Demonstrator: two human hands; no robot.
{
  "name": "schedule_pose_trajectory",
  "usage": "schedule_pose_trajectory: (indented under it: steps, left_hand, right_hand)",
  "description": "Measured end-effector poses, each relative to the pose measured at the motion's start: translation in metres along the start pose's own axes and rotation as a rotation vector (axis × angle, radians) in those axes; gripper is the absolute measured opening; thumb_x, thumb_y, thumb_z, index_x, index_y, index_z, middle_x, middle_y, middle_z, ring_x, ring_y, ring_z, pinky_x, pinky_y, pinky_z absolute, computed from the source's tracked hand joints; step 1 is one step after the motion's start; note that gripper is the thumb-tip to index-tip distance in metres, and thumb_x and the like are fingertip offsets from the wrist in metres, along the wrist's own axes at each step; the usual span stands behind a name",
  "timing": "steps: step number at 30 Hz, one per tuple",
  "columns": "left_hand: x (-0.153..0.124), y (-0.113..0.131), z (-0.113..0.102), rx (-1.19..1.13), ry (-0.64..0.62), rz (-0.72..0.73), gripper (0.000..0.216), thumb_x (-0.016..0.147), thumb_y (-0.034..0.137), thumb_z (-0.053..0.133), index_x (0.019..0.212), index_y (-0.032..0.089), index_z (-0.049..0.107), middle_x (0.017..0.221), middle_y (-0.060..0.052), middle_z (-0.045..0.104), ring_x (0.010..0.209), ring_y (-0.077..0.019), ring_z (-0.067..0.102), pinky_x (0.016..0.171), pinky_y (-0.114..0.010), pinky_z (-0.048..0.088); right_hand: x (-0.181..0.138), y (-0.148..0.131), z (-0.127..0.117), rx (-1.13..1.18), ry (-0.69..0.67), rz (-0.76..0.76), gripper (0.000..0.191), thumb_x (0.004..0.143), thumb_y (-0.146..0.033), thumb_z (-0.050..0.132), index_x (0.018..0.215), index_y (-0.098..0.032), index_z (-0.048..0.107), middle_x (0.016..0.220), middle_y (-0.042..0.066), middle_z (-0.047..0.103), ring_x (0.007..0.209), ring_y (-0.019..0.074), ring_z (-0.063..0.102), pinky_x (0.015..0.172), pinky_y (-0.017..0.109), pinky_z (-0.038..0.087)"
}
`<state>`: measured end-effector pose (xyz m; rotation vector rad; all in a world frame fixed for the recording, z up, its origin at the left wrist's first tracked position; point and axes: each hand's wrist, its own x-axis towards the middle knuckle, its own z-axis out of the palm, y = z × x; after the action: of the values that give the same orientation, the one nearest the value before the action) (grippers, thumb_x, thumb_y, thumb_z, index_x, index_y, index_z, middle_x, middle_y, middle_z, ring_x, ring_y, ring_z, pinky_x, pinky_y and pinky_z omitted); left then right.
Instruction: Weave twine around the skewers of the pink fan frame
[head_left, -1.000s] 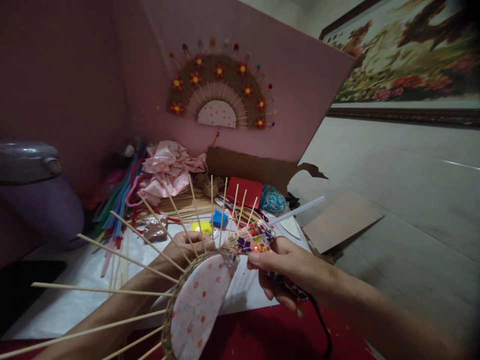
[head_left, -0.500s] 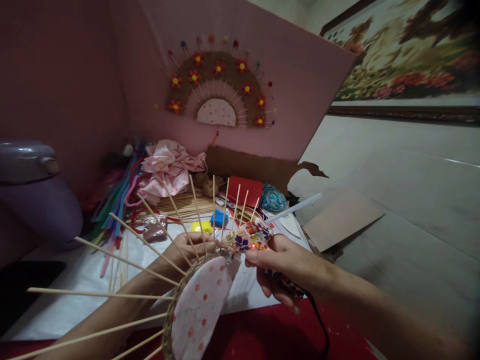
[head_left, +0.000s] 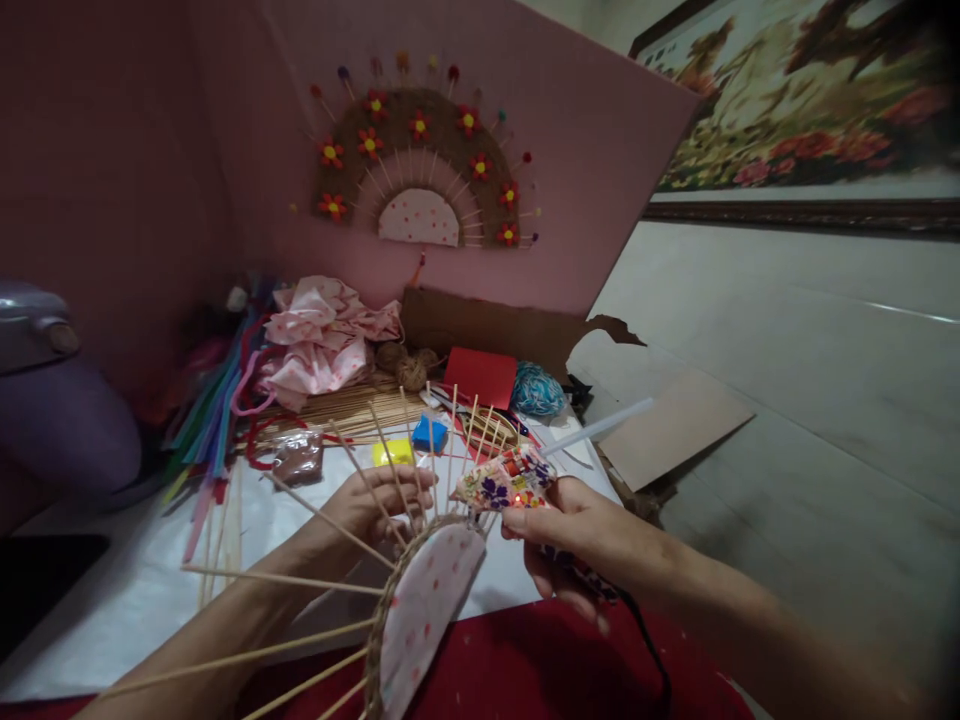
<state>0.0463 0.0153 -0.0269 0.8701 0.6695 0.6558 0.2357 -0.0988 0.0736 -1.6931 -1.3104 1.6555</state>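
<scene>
In my right hand (head_left: 566, 535), closed round its handle, is a hot glue gun (head_left: 495, 490) with a floral pattern and a small red light. A translucent glue stick (head_left: 600, 428) juts from its back. The nozzle points down at the upper end of a fabric-covered half-disc (head_left: 431, 610), white with reddish dots. Braided twine (head_left: 382, 610) edges its curve, and thin wooden sticks (head_left: 300, 580) fan outward from there. Behind the upper sticks is my left hand (head_left: 379, 505), its fingers loosely bent and apart, just above the twine edge. Some fingertips are partly hidden by sticks.
Yellow clay (head_left: 392, 452), blue clay (head_left: 429, 433) and a brown packet (head_left: 298, 458) lie beyond my left hand. Behind are crumpled fabric (head_left: 322, 335), twine balls (head_left: 412, 370), blue yarn (head_left: 538, 390) and a red box (head_left: 480, 377). A flowered half-circle decoration (head_left: 420, 150) hangs on the pink board.
The half-disc with its sticks has shifted right and tilted. My left hand's fingers have come away from its twine edge. The glue gun has moved slightly right and down.
</scene>
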Motion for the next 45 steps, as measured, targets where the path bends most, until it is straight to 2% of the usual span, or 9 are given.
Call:
schedule_pose_trajectory:
  steps: [5,9,13,19,24,27,31,36,45]
  left_hand:
    - [0.003,-0.002,0.001,-0.052,-0.084,-0.042,0.024,0.056,0.016,0.069,0.080,0.012,0.067,0.076,-0.007,0.065,0.058,-0.0135,0.060,0.048,-0.021,0.042]
    - [0.000,0.000,-0.002,-0.133,-0.167,-0.057,0.029,0.067,0.021,0.061,0.094,0.014,0.064,0.096,-0.011,0.064,0.080,-0.0190,0.061,0.067,-0.027,0.046]
    - [-0.001,0.002,-0.005,-0.138,-0.286,-0.115,0.041,0.065,0.023,0.062,0.105,0.016,0.060,0.103,-0.012,0.063,0.093,-0.0259,0.058,0.076,-0.035,0.044]
    - [0.002,-0.005,0.001,-0.033,-0.305,-0.173,0.035,0.067,0.024,0.067,0.101,0.017,0.062,0.101,-0.012,0.062,0.089,-0.0233,0.059,0.074,-0.034,0.042]
    - [0.007,-0.007,0.009,0.051,-0.317,-0.126,0.030,0.073,0.029,0.062,0.100,0.017,0.063,0.100,-0.011,0.061,0.083,-0.0207,0.058,0.072,-0.035,0.042]
    - [0.012,-0.006,0.008,0.090,-0.341,-0.105,0.028,0.071,0.023,0.062,0.099,0.017,0.065,0.102,-0.010,0.061,0.083,-0.0198,0.057,0.072,-0.034,0.042]
    - [0.016,-0.006,-0.003,0.023,-0.464,-0.062,0.044,0.056,0.014,0.070,0.099,0.018,0.065,0.105,-0.010,0.061,0.088,-0.0218,0.056,0.074,-0.033,0.042]
    - [0.012,-0.007,-0.010,-0.046,-0.582,-0.026,0.064,0.051,0.021,0.075,0.113,0.020,0.057,0.122,-0.013,0.052,0.111,-0.0320,0.044,0.085,-0.043,0.038]
    - [0.004,-0.011,0.000,-0.028,-0.518,-0.088,0.041,0.068,0.015,0.065,0.108,0.018,0.058,0.115,-0.014,0.057,0.104,-0.0301,0.053,0.089,-0.046,0.035]
  right_hand:
    - [-0.002,0.021,-0.012,0.084,0.062,-0.015,0.044,0.081,-0.041,0.045,0.048,-0.013,0.053,0.029,-0.003,0.044,0.020,0.0040,0.034,0.022,0.014,0.028]
    - [-0.001,0.038,-0.018,0.145,0.088,-0.002,0.043,0.079,-0.043,0.048,0.049,-0.013,0.052,0.033,-0.003,0.047,0.022,0.0045,0.038,0.023,0.014,0.031]
    - [0.005,0.050,-0.017,0.157,0.051,0.040,0.044,0.080,-0.042,0.046,0.047,-0.013,0.052,0.031,-0.003,0.046,0.022,0.0044,0.038,0.022,0.012,0.030]
    - [0.010,0.059,-0.016,0.172,0.048,0.018,0.044,0.081,-0.041,0.045,0.049,-0.012,0.054,0.031,-0.002,0.046,0.023,0.0050,0.040,0.023,0.013,0.032]
    - [0.007,0.059,-0.018,0.154,0.048,0.012,0.047,0.082,-0.044,0.043,0.049,-0.012,0.055,0.031,-0.002,0.046,0.023,0.0037,0.039,0.024,0.011,0.031]
    - [0.007,0.061,-0.018,0.139,0.068,0.005,0.048,0.082,-0.045,0.043,0.050,-0.011,0.055,0.030,-0.002,0.046,0.023,0.0036,0.039,0.024,0.011,0.029]
    - [0.007,0.062,-0.018,0.151,0.088,0.017,0.047,0.081,-0.045,0.044,0.049,-0.011,0.054,0.030,-0.003,0.045,0.023,0.0041,0.038,0.023,0.012,0.030]
    - [0.005,0.061,-0.017,0.146,0.092,0.016,0.046,0.081,-0.043,0.045,0.048,-0.011,0.054,0.031,-0.002,0.045,0.022,0.0041,0.038,0.023,0.012,0.030]
    - [0.005,0.066,-0.018,0.159,0.082,0.018,0.046,0.081,-0.043,0.044,0.048,-0.012,0.054,0.030,-0.002,0.045,0.022,0.0041,0.039,0.023,0.012,0.030]
